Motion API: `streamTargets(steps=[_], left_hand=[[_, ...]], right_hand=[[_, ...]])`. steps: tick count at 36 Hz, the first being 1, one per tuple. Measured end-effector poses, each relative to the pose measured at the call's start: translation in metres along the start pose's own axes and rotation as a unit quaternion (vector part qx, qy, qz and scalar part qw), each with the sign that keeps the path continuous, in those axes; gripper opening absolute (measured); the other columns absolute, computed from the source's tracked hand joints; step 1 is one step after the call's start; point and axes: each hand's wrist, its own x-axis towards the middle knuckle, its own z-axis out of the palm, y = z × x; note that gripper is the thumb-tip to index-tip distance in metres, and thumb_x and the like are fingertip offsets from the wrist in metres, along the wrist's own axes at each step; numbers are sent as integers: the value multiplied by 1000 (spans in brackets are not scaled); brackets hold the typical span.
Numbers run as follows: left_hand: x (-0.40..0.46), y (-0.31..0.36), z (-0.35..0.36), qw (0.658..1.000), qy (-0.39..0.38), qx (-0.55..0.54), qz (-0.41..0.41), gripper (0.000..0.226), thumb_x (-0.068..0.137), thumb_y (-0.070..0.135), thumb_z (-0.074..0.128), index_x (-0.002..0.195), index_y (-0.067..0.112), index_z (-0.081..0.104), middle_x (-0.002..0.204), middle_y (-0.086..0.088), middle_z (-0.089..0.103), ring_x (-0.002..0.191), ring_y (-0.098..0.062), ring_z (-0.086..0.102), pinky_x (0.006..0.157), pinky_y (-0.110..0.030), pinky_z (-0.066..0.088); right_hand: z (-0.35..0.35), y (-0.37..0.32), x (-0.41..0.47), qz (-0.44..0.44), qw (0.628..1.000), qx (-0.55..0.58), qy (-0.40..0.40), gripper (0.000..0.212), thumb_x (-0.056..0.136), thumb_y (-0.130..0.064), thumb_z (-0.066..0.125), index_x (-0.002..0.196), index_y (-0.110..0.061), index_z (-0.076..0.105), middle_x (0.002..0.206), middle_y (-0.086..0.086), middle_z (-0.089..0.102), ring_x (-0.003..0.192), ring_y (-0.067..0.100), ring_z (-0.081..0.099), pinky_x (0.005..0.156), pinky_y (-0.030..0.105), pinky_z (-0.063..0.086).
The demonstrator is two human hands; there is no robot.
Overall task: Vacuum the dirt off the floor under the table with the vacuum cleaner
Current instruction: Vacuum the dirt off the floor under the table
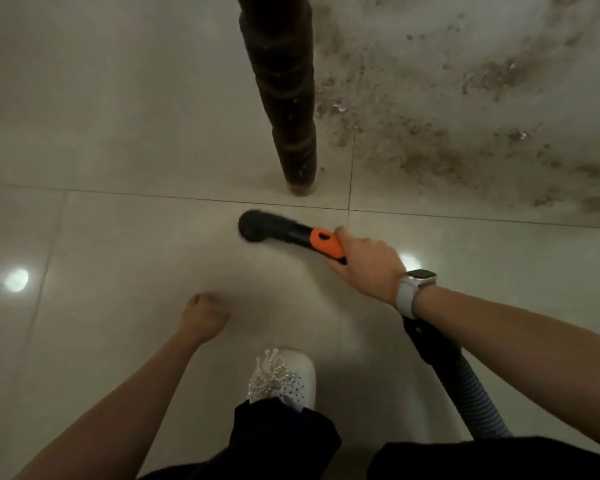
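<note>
Right hand (368, 261): grips the vacuum nozzle (284, 232), brush end on the floor (118, 133)
Left hand (203, 315): fingers curled, holding nothing
Dirt (430, 150): beyond the table leg (284, 98)

Floor (118, 133): glossy pale cream tiles, thin dark grout lines, two round white light reflections. Dirt (430, 143): brown-grey speckles scattered over upper right tiles. Bench leg (284, 98): dark brown, turned rings, pale tan foot. Vacuum nozzle (257, 226): black round brush head, black neck, orange collar (326, 242) with dark oval slot. Hose (471, 393): black cuff, then ribbed grey-blue with fine dark stripes. Watch (416, 289): light grey strap, dark face. Shoe (284, 375): white, cluster of pearl beads, small dark dots. Trousers (284, 441): black.
</note>
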Motion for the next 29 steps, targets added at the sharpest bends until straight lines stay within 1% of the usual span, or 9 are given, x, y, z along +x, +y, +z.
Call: streamTargets(steps=[2,5,7,13,16,22,24,27,29], left_hand=[[-1,12,-2,1000,11,10,9,47,89,21,59,129,-2,51,137,-22,46,130,-35,40,106,-37,34],[0,35,-4,996,38,46,60,56,94,26,54,142,5,35,150,-17,30,141,-32,21,116,-35,19],[-1,51,-2,995,42,57,76,66,93,25,56,146,4,24,154,-19,21,145,-32,11,117,-38,16],[-22,120,19,970,45,148,187,74,94,27,54,152,16,9,160,-10,-3,147,-32,-3,116,-44,19],[-39,157,32,953,39,159,254,75,94,25,54,152,18,8,160,-8,-7,147,-31,-5,116,-45,19],[-51,191,55,930,1,198,310,77,95,26,54,153,18,4,160,-8,-10,147,-31,-8,117,-44,16],[-53,195,61,925,-2,214,315,77,93,28,55,153,19,6,160,-9,-9,147,-32,-6,117,-45,17],[-57,203,66,918,-11,235,319,78,93,29,55,153,20,6,160,-9,-9,147,-32,-6,116,-45,18],[-59,209,68,913,-16,246,326,78,94,30,54,153,20,4,160,-9,-10,147,-32,-7,116,-45,17]], right_hand=[[-5,14,-10,22,999,13,19,37,95,-43,48,120,-17,41,96,9,65,78,31,63,60,33,39],[4,21,-44,14,998,23,-51,39,95,-44,48,123,-18,40,100,8,65,82,30,62,62,31,37],[10,33,-70,26,996,16,-82,41,93,-47,49,124,-22,38,105,9,65,91,33,63,67,34,40],[1,94,-140,187,981,40,16,43,92,-48,52,126,-23,41,101,7,67,93,35,63,64,34,40],[2,106,-178,267,959,67,67,40,92,-44,55,122,-21,43,84,3,61,75,30,61,51,29,34],[7,126,-228,235,972,5,-7,43,91,-50,52,125,-28,41,102,5,67,91,30,64,66,35,46],[-4,144,-236,292,955,9,41,43,90,-47,55,124,-23,44,100,11,67,90,34,63,66,37,46],[-11,153,-242,384,912,34,140,41,91,-40,57,123,-17,45,99,14,66,87,37,62,60,34,36],[-3,139,-241,356,926,50,118,42,92,-39,55,125,-17,43,103,12,66,91,35,62,60,32,32]])
